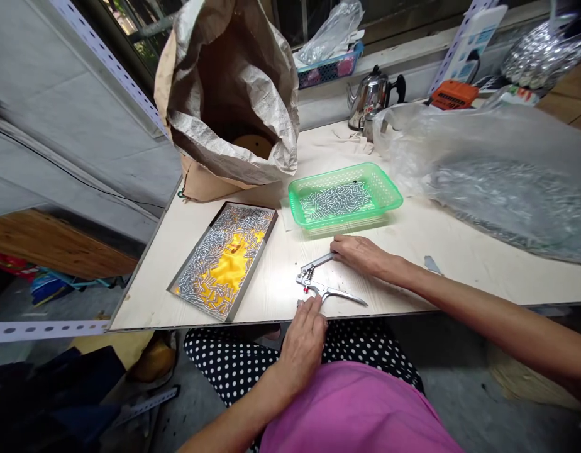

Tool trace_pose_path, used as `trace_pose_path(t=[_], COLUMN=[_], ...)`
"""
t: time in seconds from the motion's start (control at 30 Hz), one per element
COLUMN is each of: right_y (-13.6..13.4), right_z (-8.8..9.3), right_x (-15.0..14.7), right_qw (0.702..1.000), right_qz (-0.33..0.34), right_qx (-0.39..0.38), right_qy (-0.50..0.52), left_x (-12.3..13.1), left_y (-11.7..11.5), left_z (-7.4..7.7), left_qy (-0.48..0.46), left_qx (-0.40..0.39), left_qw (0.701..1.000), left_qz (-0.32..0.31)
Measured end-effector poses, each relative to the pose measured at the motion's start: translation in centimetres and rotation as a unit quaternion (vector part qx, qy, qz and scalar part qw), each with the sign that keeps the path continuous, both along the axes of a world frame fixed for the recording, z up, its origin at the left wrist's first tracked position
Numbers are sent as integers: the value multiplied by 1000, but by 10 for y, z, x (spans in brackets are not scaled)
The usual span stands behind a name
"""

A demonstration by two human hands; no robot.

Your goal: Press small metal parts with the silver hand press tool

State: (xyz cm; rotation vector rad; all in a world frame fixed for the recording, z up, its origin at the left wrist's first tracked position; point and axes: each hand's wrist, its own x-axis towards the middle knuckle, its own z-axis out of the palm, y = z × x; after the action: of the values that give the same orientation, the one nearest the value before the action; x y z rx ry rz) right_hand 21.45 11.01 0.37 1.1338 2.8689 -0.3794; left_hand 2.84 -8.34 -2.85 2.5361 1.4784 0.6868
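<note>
A plier-like metal hand tool (324, 289) with a coil spring and a small red part lies near the table's front edge, its arms spread apart. My right hand (361, 255) is closed around the end of its upper arm. Below, my left hand (305, 336) rests at the table edge with its fingers together against the tool's lower side; whatever its fingertips pinch is hidden. To the left, a shallow tray (249, 278) with a yellow bottom carries many small silver metal pins. A green plastic basket (392, 196) holding similar pins stands behind my right hand.
A large open woven sack (187, 141) stands at the back left. Clear plastic bags (507, 182) of metal pieces cover the right side. Behind are a steel kettle (374, 100), an orange box-like object (453, 94) and a blue basket (328, 68). A flat grey piece (432, 265) lies right.
</note>
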Motion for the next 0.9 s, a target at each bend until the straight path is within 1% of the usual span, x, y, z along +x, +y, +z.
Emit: trace_pose_path(t=[0.03,0.1,0.17,0.2,0.27,0.33,0.37,0.4,0.47,0.5,0.57,0.7,0.9], right_y=[-5,-19,-38,-48,-63,-73,-75,-76,-76,-76,-76,-80,-82], right_z=[3,7,9,9,7,1,-2,-5,-11,-14,-19,-27,-41], right_x=[0,1,3,5,6,5,4,3,3,4,6,11,13], right_qw=[1000,1000,999,999,998,998,998,998,998,997,997,994,990], right_qz=[-5,-1,22,36,52,48,44,42,49,54,59,53,53], right_qx=[3,4,-8,-19,-38,-47,-49,-49,-47,-45,-37,-33,-42], right_qy=[5,23,29,23,-3,-22,-22,-17,7,21,46,84,125], left_x=[-1,-6,-14,-19,-28,-34,-35,-36,-37,-37,-38,-38,-36], left_y=[1,7,18,25,40,52,57,61,66,67,70,72,73], left_z=[5,18,29,33,35,33,31,29,26,25,24,25,24], left_qy=[-34,-119,-207,-249,-325,-381,-397,-405,-408,-404,-386,-344,-302], left_qx=[-17,-54,-106,-147,-256,-353,-385,-408,-441,-452,-469,-487,-490], left_qw=[999,989,959,937,876,812,787,769,745,740,738,747,764], left_qz=[14,75,160,198,246,266,273,281,290,292,294,294,291])
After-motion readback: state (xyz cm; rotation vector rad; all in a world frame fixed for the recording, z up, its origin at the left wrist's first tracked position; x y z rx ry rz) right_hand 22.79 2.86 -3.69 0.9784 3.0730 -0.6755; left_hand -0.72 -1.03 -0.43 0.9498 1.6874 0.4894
